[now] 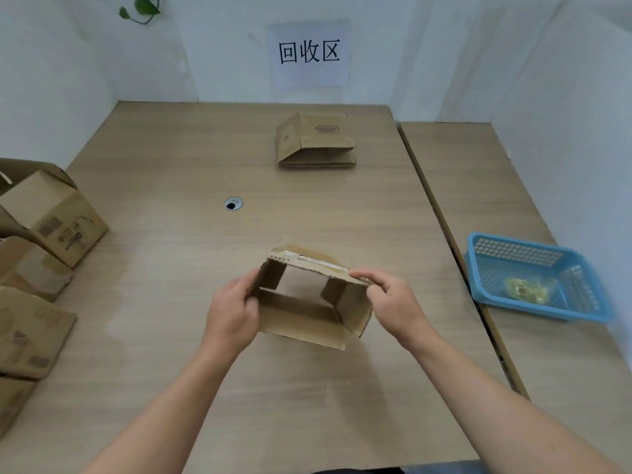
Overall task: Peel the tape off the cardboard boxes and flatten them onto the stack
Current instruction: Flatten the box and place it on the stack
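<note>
Holding an open cardboard box point(301, 313) at the near middle of the table point(171, 159), the left hand point(232, 313) grips its left wall with fingers curled round the edge, while the right hand point(393, 302) pinches the top right corner. The tabletop shows through the box. A stack of flattened boxes point(316, 145) lies at the far middle. Unflattened boxes point(56, 217) sit at the left edge; a blue basket point(513, 249) on the right holds a wad of tape point(525, 290).
</note>
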